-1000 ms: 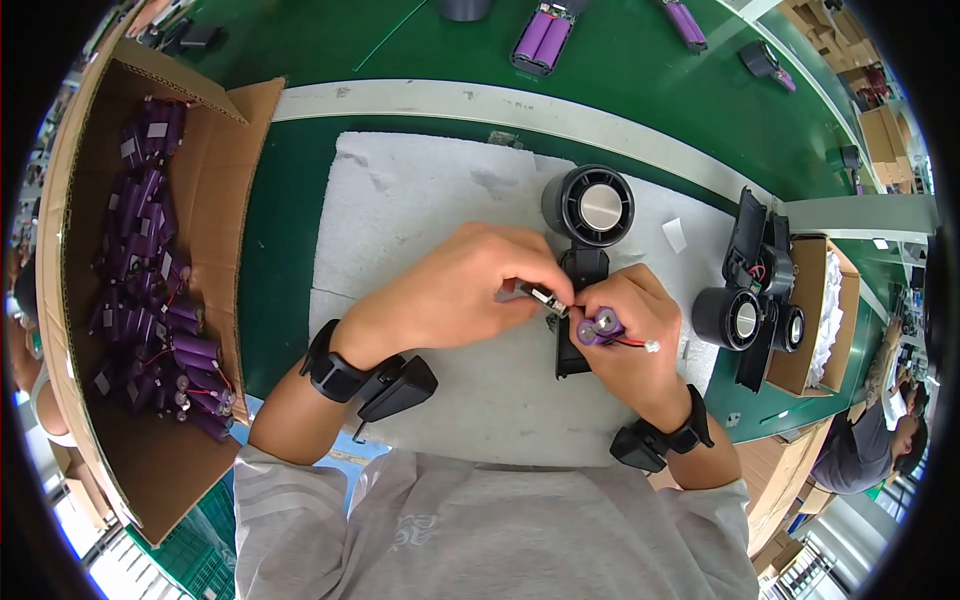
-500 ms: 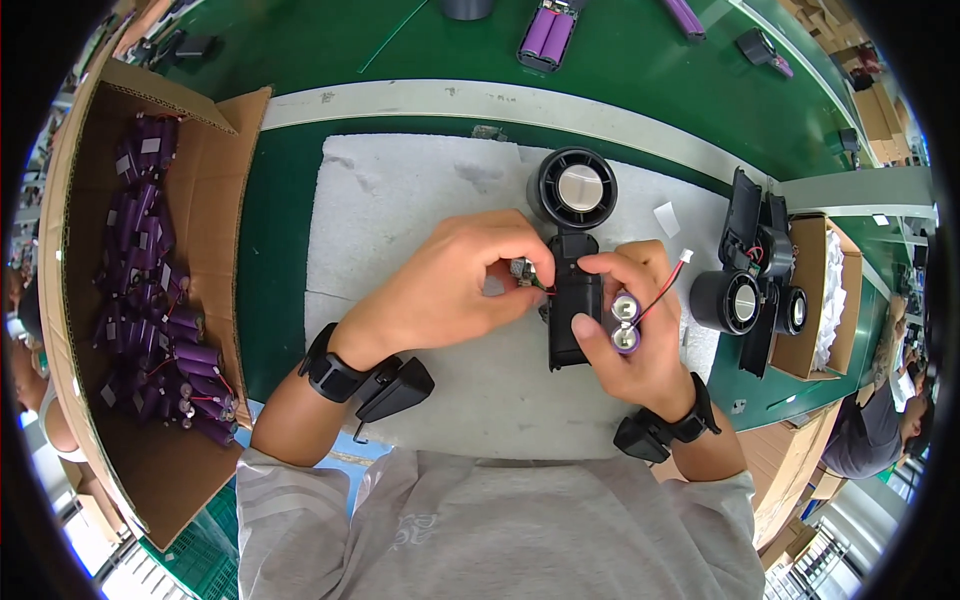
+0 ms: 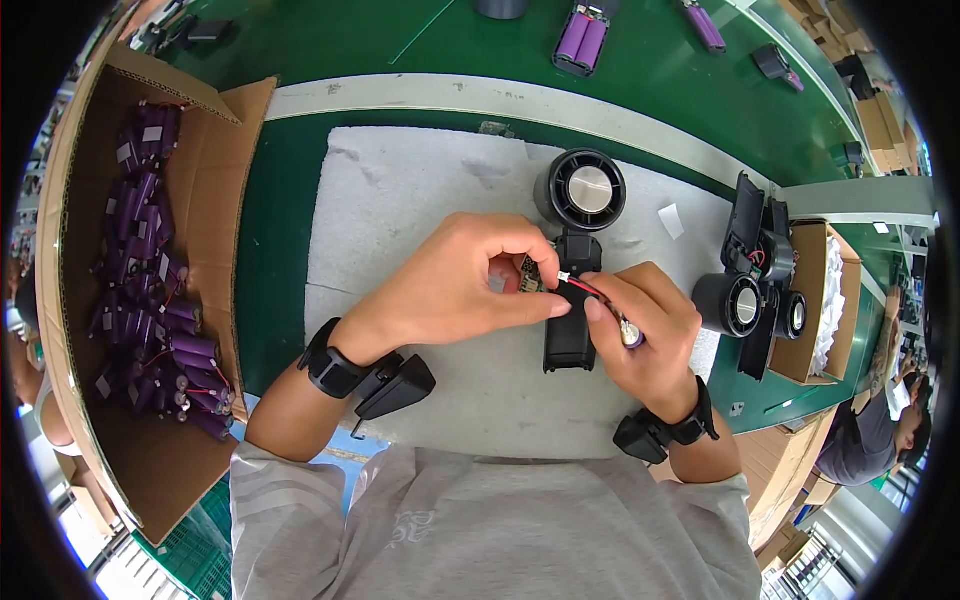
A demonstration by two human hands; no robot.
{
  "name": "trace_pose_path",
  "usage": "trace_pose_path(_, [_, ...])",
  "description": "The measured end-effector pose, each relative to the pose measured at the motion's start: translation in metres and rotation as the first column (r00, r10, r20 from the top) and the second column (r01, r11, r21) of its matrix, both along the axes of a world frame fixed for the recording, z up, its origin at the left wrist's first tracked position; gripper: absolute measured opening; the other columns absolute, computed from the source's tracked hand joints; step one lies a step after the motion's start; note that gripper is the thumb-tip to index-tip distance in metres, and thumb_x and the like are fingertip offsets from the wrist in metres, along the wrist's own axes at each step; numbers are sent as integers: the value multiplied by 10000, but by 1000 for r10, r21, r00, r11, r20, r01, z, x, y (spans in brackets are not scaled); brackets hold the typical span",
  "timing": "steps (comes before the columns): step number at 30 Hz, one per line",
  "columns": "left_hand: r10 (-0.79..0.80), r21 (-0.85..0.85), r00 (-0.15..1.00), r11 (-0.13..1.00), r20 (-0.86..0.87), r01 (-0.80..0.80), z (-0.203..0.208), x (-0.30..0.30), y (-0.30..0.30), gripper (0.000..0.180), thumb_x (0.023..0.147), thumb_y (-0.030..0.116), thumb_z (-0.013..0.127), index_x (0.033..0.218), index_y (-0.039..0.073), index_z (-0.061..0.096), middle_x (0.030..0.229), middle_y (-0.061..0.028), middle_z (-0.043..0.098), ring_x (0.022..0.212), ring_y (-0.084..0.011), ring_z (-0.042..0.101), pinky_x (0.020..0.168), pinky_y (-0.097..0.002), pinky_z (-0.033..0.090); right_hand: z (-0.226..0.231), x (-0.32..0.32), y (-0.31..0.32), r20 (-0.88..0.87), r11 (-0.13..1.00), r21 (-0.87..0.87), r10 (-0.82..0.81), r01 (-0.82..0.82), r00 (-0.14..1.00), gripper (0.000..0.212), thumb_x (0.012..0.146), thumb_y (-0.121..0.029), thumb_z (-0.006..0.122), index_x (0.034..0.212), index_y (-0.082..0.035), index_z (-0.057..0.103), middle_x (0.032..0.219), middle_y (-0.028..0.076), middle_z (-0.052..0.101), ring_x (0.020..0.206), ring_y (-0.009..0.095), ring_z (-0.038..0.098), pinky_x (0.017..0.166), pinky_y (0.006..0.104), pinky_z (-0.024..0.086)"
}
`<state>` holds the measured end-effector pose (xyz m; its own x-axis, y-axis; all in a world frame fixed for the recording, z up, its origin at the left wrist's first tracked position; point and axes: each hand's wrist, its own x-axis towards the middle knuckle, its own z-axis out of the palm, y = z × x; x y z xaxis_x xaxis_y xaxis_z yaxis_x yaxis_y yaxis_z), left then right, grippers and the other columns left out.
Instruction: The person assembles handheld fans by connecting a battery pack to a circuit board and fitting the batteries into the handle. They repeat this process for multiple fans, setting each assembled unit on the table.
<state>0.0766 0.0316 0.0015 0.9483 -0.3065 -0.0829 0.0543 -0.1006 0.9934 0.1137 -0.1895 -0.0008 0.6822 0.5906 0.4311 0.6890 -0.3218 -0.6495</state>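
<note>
My left hand [image 3: 460, 280] pinches a small circuit board [image 3: 532, 279] between thumb and fingers, partly hidden by them. Closed around a purple two-cell battery pack [image 3: 631, 336], my right hand [image 3: 652, 335] also grips its red and black wires [image 3: 590, 289]. The wires' white plug [image 3: 564, 277] is beside the left fingertips at the board; whether it is seated I cannot tell. Beneath both hands, a black handle housing [image 3: 570, 340] lies on the white foam mat [image 3: 400, 190]. It adjoins a round black fan head [image 3: 582, 192] with a silver centre.
A cardboard box [image 3: 215, 165] at left holds many purple battery packs [image 3: 140, 240]. Black device parts [image 3: 742, 300] lie at right, beside a small carton [image 3: 845, 300] with white packing. Across a pale rail [image 3: 420, 91], an open housing with purple cells [image 3: 580, 40] lies on the green table.
My right hand has turned and brought the wires' plug leftward to the circuit board. The battery pack is now mostly covered by my right hand. My left hand still holds the board.
</note>
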Motion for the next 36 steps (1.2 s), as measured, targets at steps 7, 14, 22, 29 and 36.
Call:
trace_pose_path(7, [50,19,992,999,-114,-49,2,1,-1,140,872,120,730,865,-12,685,789,-37,608,667,-100,587,576,-239,483,2,0,4,149,1000,-5,12,-11,989,268,702,26,736,961,-41,730,771,65,593,609,196,560,525,302,450])
trace_pose_path(14, [-6,44,993,999,-120,12,1,4,1,170,882,145,722,862,-23,703,790,-38,618,665,-100,590,569,-243,484,-1,3,6,206,999,-2,33,-34,978,315,662,6,769,969,-57,739,786,53,568,637,191,551,534,305,442])
trace_pose_path(22, [76,-119,979,988,-188,-100,-5,2,0,191,841,166,735,864,-22,715,722,-20,622,654,-77,572,593,-233,463,6,-1,5,65,995,-98,29,-22,997,262,682,-37,796,938,-44,741,795,62,577,652,192,567,536,300,447])
trace_pose_path(29, [38,-115,985,992,-166,-58,1,1,0,97,805,-60,689,898,-39,709,867,-54,613,802,-97,595,665,-232,488,1,-4,6,6,994,-97,-48,49,999,207,704,-14,784,906,-34,741,803,65,594,643,186,567,530,291,443])
trace_pose_path(36, [46,-194,982,978,-181,-81,-7,0,1,192,801,55,742,974,-14,695,835,-20,637,742,-79,591,660,-226,487,0,0,7,68,995,-96,-2,8,998,216,687,3,788,893,-43,743,778,57,593,635,192,559,524,299,434])
